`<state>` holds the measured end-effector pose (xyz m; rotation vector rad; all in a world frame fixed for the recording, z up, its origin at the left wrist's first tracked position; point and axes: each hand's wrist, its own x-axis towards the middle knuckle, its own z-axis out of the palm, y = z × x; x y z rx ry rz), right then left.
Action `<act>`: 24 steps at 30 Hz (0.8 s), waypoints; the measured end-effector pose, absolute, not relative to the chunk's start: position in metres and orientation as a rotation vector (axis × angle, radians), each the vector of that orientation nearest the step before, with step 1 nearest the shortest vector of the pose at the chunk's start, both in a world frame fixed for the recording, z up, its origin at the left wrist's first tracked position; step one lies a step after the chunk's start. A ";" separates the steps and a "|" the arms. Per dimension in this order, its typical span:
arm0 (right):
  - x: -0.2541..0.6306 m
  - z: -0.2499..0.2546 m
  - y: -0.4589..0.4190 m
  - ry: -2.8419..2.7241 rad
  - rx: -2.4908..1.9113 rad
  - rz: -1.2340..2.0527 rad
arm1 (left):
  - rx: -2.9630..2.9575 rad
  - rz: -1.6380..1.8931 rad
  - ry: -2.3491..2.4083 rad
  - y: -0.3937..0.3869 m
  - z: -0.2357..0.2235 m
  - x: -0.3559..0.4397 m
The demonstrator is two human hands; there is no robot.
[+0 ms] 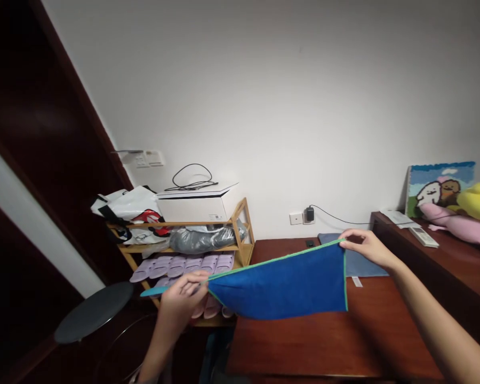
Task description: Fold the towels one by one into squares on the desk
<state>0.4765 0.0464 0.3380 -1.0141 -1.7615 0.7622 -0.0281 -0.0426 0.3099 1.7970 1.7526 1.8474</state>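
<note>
A blue cloth (284, 285) with bright green edging hangs stretched between my two hands above the wooden table. My left hand (184, 293) pinches its left upper corner, lower than the other side. A light blue flat strip (154, 291) sticks out to the left behind that hand; I cannot make out whether it belongs to the cloth. My right hand (362, 246) grips the right upper corner between thumb and fingers. Behind the cloth, a grey-blue folded cloth (366, 266) with a white tag lies on the table, partly covered from view.
The brown table (304, 346) stands against the wall. To its left is a wooden rack (244, 256) with lilac slippers, bags and a white box (196, 207). A round black stool (94, 312) stands further left. At right, a raised ledge carries a remote (424, 237) and plush toys (464, 226).
</note>
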 end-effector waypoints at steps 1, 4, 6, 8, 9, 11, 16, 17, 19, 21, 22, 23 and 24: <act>0.481 0.337 0.038 -1.741 -1.029 0.750 | 1.758 1.848 1.694 -0.039 0.315 -0.022; 0.493 0.334 0.012 -1.702 -1.067 0.726 | 1.685 1.889 1.629 -0.037 0.325 -0.004; 0.500 0.331 -0.007 -1.688 -1.087 0.720 | 1.706 1.916 1.681 -0.043 0.326 0.007; 0.507 0.326 -0.026 -1.673 -1.113 0.706 | 1.707 1.927 1.764 -0.053 0.325 0.015; 0.510 0.323 -0.035 -1.664 -1.126 0.692 | 1.693 1.934 1.806 -0.060 0.324 0.018; 0.517 0.315 -0.052 -1.646 -1.150 0.647 | 1.661 1.976 1.868 -0.076 0.321 0.025; 0.532 0.294 -0.087 -1.554 -1.188 0.491 | 1.596 2.146 1.991 -0.109 0.322 0.049; 0.534 0.292 -0.091 -1.535 -1.193 0.471 | 1.584 2.159 2.016 -0.112 0.323 0.053; 0.535 0.287 -0.094 -1.505 -1.200 0.460 | 1.593 2.144 2.056 -0.110 0.323 0.056; 0.532 0.282 -0.086 -1.473 -1.218 0.489 | 1.642 2.067 2.120 -0.094 0.320 0.053; 0.529 0.278 -0.077 -1.454 -1.231 0.517 | 1.676 2.002 2.167 -0.079 0.315 0.049; 0.525 0.273 -0.064 -1.435 -1.243 0.552 | 1.714 1.919 2.219 -0.061 0.309 0.044; 0.519 0.267 -0.047 -1.418 -1.256 0.589 | 1.753 1.829 2.261 -0.038 0.302 0.040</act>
